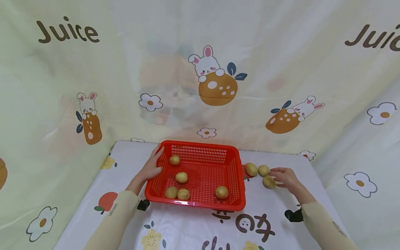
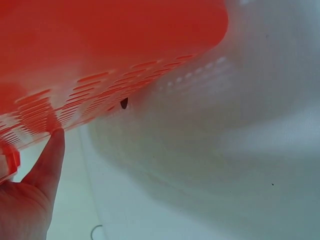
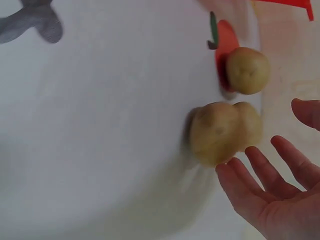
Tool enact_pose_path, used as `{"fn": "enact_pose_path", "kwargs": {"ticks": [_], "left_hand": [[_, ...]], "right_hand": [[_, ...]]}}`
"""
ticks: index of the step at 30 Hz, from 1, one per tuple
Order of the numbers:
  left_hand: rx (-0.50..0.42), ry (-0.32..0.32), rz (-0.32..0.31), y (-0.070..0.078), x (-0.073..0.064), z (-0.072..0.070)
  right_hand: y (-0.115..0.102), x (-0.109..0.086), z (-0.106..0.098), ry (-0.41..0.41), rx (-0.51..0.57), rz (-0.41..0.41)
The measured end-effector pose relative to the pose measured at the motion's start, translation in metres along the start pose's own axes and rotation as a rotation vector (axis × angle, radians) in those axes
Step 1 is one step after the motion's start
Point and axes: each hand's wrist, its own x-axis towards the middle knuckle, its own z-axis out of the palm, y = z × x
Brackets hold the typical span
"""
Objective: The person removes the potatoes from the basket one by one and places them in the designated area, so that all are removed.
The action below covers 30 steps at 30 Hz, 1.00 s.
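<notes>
A red plastic basket (image 1: 203, 205) with slotted walls stands on the table and holds several potatoes, one of them a potato (image 1: 222, 192) near its front right corner. My left hand (image 1: 151, 169) grips the basket's left rim; in the left wrist view a finger (image 2: 50, 162) lies against the outer slotted wall. Right of the basket lie three loose potatoes: one (image 1: 251, 169) nearest the basket, one (image 1: 263, 170) behind, and one (image 1: 268, 182) in front. My right hand (image 1: 287, 178) is beside the latter two, fingers spread and fingertips right at them, nothing held.
A white tablecloth (image 1: 184, 229) with printed fruit, flowers and lettering covers the table. Printed curtains (image 1: 175, 69) hang behind it and at both sides. Dark wrist pieces, such as the one (image 1: 293, 216) at my right sleeve, sit just above the cloth.
</notes>
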Motion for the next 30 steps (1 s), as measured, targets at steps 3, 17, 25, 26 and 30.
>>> {"fn": "enact_pose_path", "kwargs": {"ticks": [3,17,25,26,30], "left_hand": [[-0.006,-0.002,0.0,0.001,-0.001,0.0],[0.001,-0.014,-0.043,0.006,-0.003,-0.007],[-0.007,-0.005,-0.022,0.0,-0.002,-0.003],[-0.009,-0.005,-0.021,0.0,-0.001,-0.003],[-0.022,-0.008,-0.023,-0.001,-0.001,0.0]], "right_hand": [[-0.011,0.002,0.002,-0.04,-0.014,-0.024],[-0.105,0.005,0.057,-0.284,0.216,-0.147],[-0.151,0.018,0.119,-0.37,0.258,-0.133],[-0.154,0.021,0.128,-0.377,0.254,-0.138],[-0.162,0.029,0.169,-0.409,0.22,-0.145]]}}
